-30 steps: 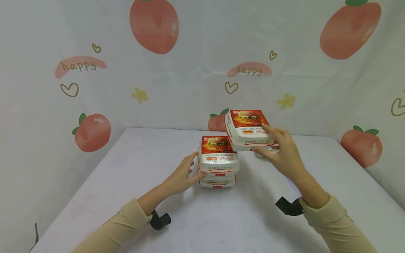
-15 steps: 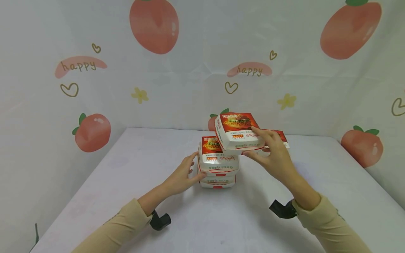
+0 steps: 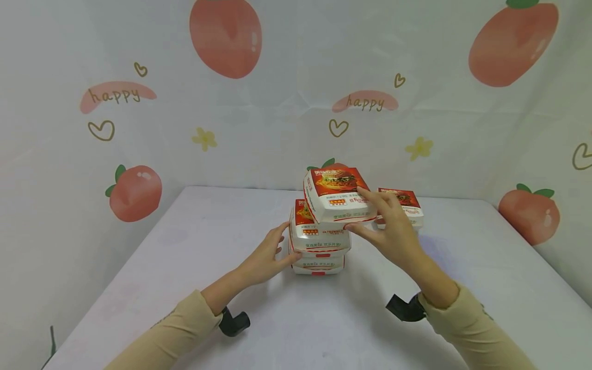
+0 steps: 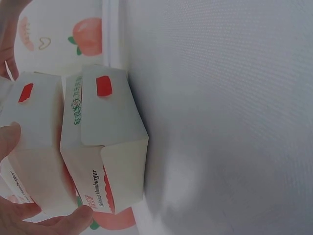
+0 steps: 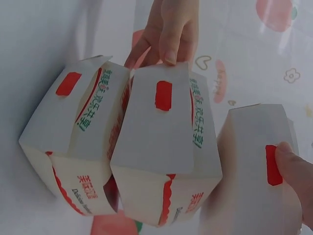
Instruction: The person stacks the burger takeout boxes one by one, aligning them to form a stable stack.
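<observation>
Two white-and-red hamburger boxes stand stacked mid-table, the lower box [image 3: 319, 265] under the upper box [image 3: 321, 244]. My left hand [image 3: 261, 263] grips the upper box at its left front corner, thumb on the front and fingers along the side. A third hamburger box [image 3: 339, 203] is pinched in my right hand [image 3: 393, 236], thumb at the front and fingers over the lid. It hangs slightly tilted over the stack's right part, hiding much of the upper lid. In the right wrist view, a gap shows between this held box [image 5: 249, 166] and the upper box [image 5: 156, 122].
Another hamburger box [image 3: 407, 205] stands at the back right of the white table [image 3: 222, 221], partly behind the right hand. A white cloth backdrop [image 3: 259, 113] with printed peaches rises behind the table. Black mounts [image 3: 235, 322] sit at both wrists.
My right hand has carried its hamburger box left and slightly down, over the stack. The box at the back right now shows more. The left hand and the two stacked boxes have stayed put.
</observation>
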`<state>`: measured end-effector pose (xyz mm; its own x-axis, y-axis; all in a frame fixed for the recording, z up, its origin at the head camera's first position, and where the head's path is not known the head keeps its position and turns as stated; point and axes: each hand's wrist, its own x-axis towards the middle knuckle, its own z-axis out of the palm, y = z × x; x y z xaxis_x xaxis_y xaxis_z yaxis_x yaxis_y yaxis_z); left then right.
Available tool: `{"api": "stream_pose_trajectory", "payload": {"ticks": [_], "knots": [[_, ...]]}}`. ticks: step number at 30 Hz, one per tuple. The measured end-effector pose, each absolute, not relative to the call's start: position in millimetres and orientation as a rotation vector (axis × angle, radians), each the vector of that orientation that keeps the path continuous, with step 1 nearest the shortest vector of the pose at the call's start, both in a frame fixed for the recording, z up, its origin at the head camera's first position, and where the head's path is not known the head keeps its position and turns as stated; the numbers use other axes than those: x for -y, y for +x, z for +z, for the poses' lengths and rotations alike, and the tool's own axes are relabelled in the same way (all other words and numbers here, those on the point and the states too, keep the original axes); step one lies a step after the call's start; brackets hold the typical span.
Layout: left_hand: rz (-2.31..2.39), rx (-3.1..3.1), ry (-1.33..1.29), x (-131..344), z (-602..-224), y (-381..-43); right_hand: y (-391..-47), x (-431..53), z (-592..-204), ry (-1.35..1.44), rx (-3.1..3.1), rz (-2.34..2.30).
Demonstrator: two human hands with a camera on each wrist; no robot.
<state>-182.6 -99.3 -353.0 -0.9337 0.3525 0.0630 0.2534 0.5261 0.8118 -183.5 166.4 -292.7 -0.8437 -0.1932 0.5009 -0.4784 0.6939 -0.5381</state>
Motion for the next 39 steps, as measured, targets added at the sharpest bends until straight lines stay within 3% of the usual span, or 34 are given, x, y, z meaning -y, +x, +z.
{"api": "stream_pose_trajectory", "payload": {"ticks": [39], "knots": [[1.381, -2.641, 0.5, 99, -353, -183, -177, -133, -296, 0.427, 2.516, 0.815]]}}
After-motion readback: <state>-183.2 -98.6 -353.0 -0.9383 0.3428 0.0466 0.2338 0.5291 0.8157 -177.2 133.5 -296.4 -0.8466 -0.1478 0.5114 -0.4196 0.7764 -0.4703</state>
